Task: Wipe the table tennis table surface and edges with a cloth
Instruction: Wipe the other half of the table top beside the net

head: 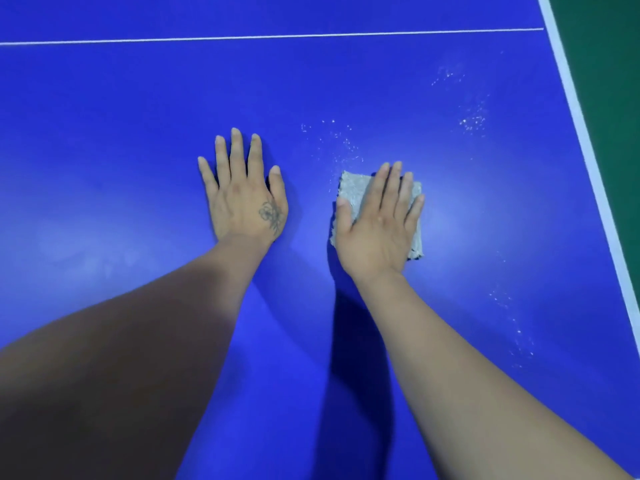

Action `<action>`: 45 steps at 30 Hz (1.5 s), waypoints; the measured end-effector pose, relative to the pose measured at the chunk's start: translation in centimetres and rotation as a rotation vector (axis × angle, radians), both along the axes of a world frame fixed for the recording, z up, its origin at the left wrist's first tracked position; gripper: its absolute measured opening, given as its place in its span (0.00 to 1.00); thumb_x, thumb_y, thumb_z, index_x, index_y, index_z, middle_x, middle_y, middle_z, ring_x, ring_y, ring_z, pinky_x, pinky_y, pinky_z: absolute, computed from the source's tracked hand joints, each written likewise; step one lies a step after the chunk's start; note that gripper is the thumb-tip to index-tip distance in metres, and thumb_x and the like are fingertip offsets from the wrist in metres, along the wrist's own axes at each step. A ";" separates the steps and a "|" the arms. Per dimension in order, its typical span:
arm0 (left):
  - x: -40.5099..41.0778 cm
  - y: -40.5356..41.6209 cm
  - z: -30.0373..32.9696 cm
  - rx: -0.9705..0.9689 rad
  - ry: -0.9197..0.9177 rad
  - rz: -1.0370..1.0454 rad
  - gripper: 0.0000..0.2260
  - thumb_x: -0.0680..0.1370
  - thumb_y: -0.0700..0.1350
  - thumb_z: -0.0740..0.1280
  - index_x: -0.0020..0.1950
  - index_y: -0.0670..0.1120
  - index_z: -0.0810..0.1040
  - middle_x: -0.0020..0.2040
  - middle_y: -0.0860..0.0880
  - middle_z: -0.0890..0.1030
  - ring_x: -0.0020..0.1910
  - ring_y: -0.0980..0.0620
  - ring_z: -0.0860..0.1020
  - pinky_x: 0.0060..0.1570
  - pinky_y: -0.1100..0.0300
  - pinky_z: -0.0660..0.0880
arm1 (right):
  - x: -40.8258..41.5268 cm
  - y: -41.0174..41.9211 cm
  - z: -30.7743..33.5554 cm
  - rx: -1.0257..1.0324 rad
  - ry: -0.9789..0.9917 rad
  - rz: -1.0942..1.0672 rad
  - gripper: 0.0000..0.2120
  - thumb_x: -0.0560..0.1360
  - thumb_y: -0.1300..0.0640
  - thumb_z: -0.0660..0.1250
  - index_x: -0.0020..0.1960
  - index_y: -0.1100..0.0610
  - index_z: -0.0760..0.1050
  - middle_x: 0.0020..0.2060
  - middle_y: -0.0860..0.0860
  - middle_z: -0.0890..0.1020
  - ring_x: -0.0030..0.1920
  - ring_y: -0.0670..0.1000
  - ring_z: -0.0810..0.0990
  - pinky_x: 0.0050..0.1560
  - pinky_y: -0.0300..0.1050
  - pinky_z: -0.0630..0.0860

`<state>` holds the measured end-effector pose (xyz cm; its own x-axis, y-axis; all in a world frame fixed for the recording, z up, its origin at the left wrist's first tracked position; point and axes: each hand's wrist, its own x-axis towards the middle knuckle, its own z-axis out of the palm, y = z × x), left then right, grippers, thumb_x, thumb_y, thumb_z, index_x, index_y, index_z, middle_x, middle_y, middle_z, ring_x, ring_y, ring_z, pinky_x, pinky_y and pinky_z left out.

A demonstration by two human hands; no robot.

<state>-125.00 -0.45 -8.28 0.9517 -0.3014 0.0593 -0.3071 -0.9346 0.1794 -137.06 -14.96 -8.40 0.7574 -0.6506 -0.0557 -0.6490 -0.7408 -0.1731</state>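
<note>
The blue counter (104, 133) has a white line along its right edge. The left hand (242, 199) lies flat on it, fingers (237, 150) straight and spread, holding nothing. The right hand (375, 226) presses a grey cloth (353, 185) near the right edge; its fingers (393, 188) are straight on top, the cloth under them.

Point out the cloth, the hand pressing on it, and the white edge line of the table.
cloth (349, 185): head view, on its bare upper left corner.
right hand (377, 226): head view, on the back of the hand.
white edge line (585, 133): head view, midway along the stripe.
</note>
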 end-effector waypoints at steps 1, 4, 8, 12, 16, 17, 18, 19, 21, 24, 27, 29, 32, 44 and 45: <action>0.1 0.1 -0.2 -0.001 -0.007 0.006 0.28 0.87 0.55 0.47 0.87 0.48 0.58 0.88 0.45 0.55 0.87 0.42 0.50 0.84 0.35 0.47 | 0.7 0.7 0.0 -0.004 -0.001 0.026 0.39 0.85 0.37 0.44 0.86 0.62 0.46 0.86 0.58 0.48 0.86 0.59 0.45 0.83 0.65 0.45; 0.1 0.2 -0.3 0.007 -0.028 0.009 0.27 0.87 0.51 0.46 0.87 0.49 0.58 0.88 0.46 0.56 0.87 0.43 0.51 0.84 0.37 0.49 | 0.8 2.8 0.2 -0.025 -0.013 0.141 0.38 0.86 0.37 0.47 0.86 0.61 0.47 0.86 0.57 0.49 0.86 0.58 0.45 0.83 0.64 0.46; 0.2 0.0 -0.2 0.024 -0.014 0.018 0.27 0.87 0.50 0.46 0.87 0.49 0.57 0.88 0.47 0.54 0.87 0.43 0.50 0.84 0.37 0.48 | -2.0 3.8 0.6 0.021 -0.015 0.298 0.37 0.86 0.37 0.51 0.86 0.59 0.50 0.86 0.55 0.49 0.86 0.56 0.43 0.84 0.63 0.47; 0.1 -0.1 -0.3 0.024 -0.012 0.027 0.26 0.88 0.49 0.47 0.87 0.49 0.58 0.88 0.47 0.55 0.87 0.44 0.50 0.84 0.37 0.49 | -5.5 2.3 0.9 0.027 0.024 0.364 0.36 0.87 0.37 0.51 0.86 0.58 0.50 0.86 0.53 0.48 0.86 0.55 0.42 0.84 0.63 0.48; 0.3 0.1 -0.5 -0.001 -0.005 0.030 0.26 0.87 0.49 0.47 0.87 0.49 0.59 0.88 0.48 0.56 0.87 0.44 0.50 0.84 0.38 0.49 | -5.3 0.0 0.6 0.007 0.042 0.282 0.37 0.86 0.37 0.49 0.87 0.57 0.50 0.86 0.52 0.49 0.86 0.54 0.43 0.84 0.62 0.47; 0.3 0.1 -0.5 -0.007 -0.006 0.030 0.26 0.87 0.49 0.47 0.87 0.49 0.60 0.88 0.48 0.56 0.87 0.44 0.50 0.84 0.38 0.49 | -4.6 -0.4 0.4 -0.003 0.034 0.241 0.37 0.86 0.37 0.49 0.87 0.57 0.50 0.86 0.53 0.50 0.86 0.54 0.44 0.84 0.62 0.47; 0.3 0.1 -0.5 -0.013 -0.006 0.028 0.26 0.87 0.50 0.47 0.87 0.49 0.60 0.88 0.47 0.56 0.87 0.44 0.51 0.84 0.38 0.49 | -3.7 -0.7 0.3 -0.015 0.023 0.194 0.36 0.86 0.37 0.49 0.86 0.58 0.51 0.86 0.53 0.50 0.86 0.55 0.45 0.84 0.62 0.47; 0.4 0.1 -0.5 -0.017 -0.007 0.026 0.26 0.87 0.49 0.48 0.86 0.49 0.60 0.88 0.47 0.57 0.87 0.44 0.51 0.84 0.38 0.49 | -2.5 -1.0 0.1 -0.026 0.011 0.146 0.36 0.86 0.38 0.48 0.86 0.58 0.51 0.86 0.54 0.51 0.86 0.56 0.46 0.84 0.63 0.47; 0.4 0.1 -0.5 -0.023 -0.011 0.025 0.26 0.87 0.49 0.49 0.86 0.49 0.61 0.88 0.48 0.57 0.87 0.44 0.51 0.84 0.38 0.50 | 0.4 -1.1 -0.1 -0.030 -0.008 0.050 0.34 0.87 0.39 0.46 0.86 0.59 0.52 0.86 0.54 0.51 0.86 0.57 0.47 0.84 0.64 0.47; 0.5 0.1 -0.7 -0.041 -0.014 0.030 0.25 0.88 0.49 0.49 0.86 0.49 0.62 0.87 0.48 0.58 0.87 0.44 0.52 0.84 0.39 0.50 | 4.8 -0.8 -0.2 -0.010 -0.016 -0.051 0.32 0.87 0.42 0.42 0.86 0.58 0.51 0.86 0.53 0.49 0.86 0.57 0.46 0.83 0.65 0.46; 0.5 0.2 -0.8 -0.084 -0.014 0.026 0.25 0.87 0.47 0.49 0.85 0.48 0.65 0.87 0.47 0.60 0.87 0.44 0.53 0.84 0.39 0.50 | 7.9 0.3 0.0 0.014 -0.024 -0.042 0.33 0.87 0.42 0.40 0.86 0.57 0.51 0.86 0.54 0.48 0.86 0.57 0.44 0.83 0.65 0.44; 0.5 0.3 -0.6 -0.107 -0.004 0.033 0.25 0.87 0.47 0.48 0.84 0.48 0.66 0.86 0.47 0.61 0.87 0.44 0.54 0.84 0.39 0.50 | 8.9 1.4 0.4 0.034 -0.035 0.036 0.34 0.86 0.41 0.43 0.86 0.58 0.51 0.86 0.54 0.48 0.86 0.57 0.44 0.83 0.65 0.44; 0.7 0.0 0.0 -0.080 0.039 0.041 0.28 0.85 0.49 0.46 0.85 0.49 0.65 0.87 0.48 0.60 0.87 0.45 0.53 0.85 0.40 0.49 | 7.8 3.1 0.6 0.037 -0.034 0.193 0.35 0.86 0.39 0.47 0.86 0.58 0.51 0.86 0.54 0.49 0.86 0.57 0.44 0.83 0.64 0.44; 0.6 -0.5 -0.5 0.052 0.017 0.094 0.28 0.86 0.48 0.46 0.88 0.48 0.54 0.88 0.47 0.52 0.88 0.44 0.49 0.84 0.37 0.50 | 3.4 -5.4 0.4 -0.016 0.007 0.216 0.36 0.86 0.37 0.50 0.86 0.57 0.54 0.86 0.53 0.53 0.86 0.56 0.48 0.84 0.64 0.48; 0.7 -0.4 -0.5 0.055 0.022 0.092 0.28 0.86 0.48 0.46 0.88 0.48 0.55 0.88 0.47 0.53 0.88 0.43 0.49 0.84 0.37 0.51 | 4.7 -6.1 0.3 -0.019 0.010 0.184 0.35 0.86 0.37 0.48 0.86 0.57 0.53 0.86 0.53 0.52 0.86 0.57 0.48 0.84 0.64 0.47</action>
